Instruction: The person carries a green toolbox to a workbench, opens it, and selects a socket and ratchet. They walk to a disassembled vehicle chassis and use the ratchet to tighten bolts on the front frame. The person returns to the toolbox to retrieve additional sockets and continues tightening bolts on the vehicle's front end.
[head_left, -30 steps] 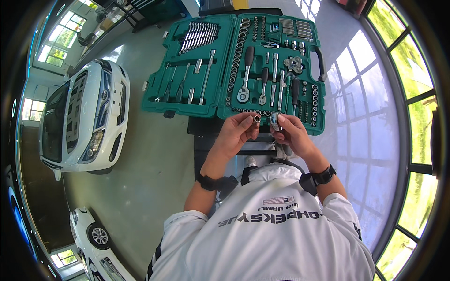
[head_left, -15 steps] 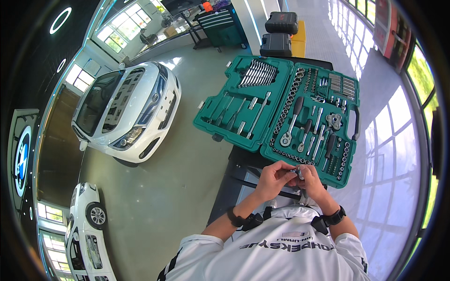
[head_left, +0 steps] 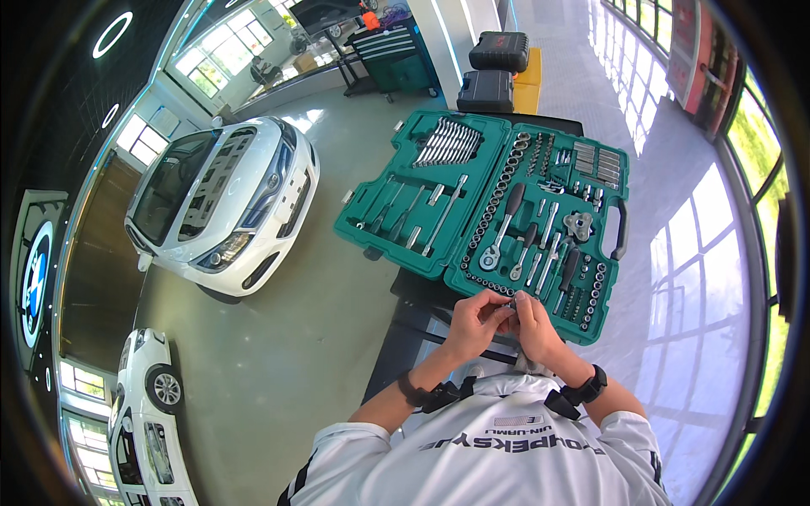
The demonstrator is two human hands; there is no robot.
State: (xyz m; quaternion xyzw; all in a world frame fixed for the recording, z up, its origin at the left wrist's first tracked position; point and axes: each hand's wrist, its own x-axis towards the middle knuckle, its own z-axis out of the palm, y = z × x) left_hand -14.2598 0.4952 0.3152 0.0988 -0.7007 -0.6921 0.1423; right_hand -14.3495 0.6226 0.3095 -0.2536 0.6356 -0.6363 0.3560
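My left hand [head_left: 475, 325] and my right hand [head_left: 535, 329] meet close in front of my body, at the near edge of a green tool case [head_left: 454, 268]. The fingers of both are pinched round a small metal piece [head_left: 511, 304], mostly hidden, so its exact kind does not show. The case lies open. Just beyond my hands are a large ratchet [head_left: 498, 240], a smaller ratchet [head_left: 523, 253], a black-handled screwdriver [head_left: 568, 270] and a row of sockets [head_left: 487, 209]. Combination wrenches [head_left: 447, 142] fill the upper part of its left half.
The tool case rests on a dark stand [head_left: 413, 295]. Behind it, two black cases [head_left: 499, 51] sit on a yellow surface [head_left: 528, 83]. A white car [head_left: 228, 202] stands to the left, and a tool cabinet [head_left: 392, 59] at the back. Another white car [head_left: 152, 413] is lower left.
The tool case and both hands appear slightly further left in the picture as the view shifts. My hands stay together, and the metal piece is now more covered by the fingers.
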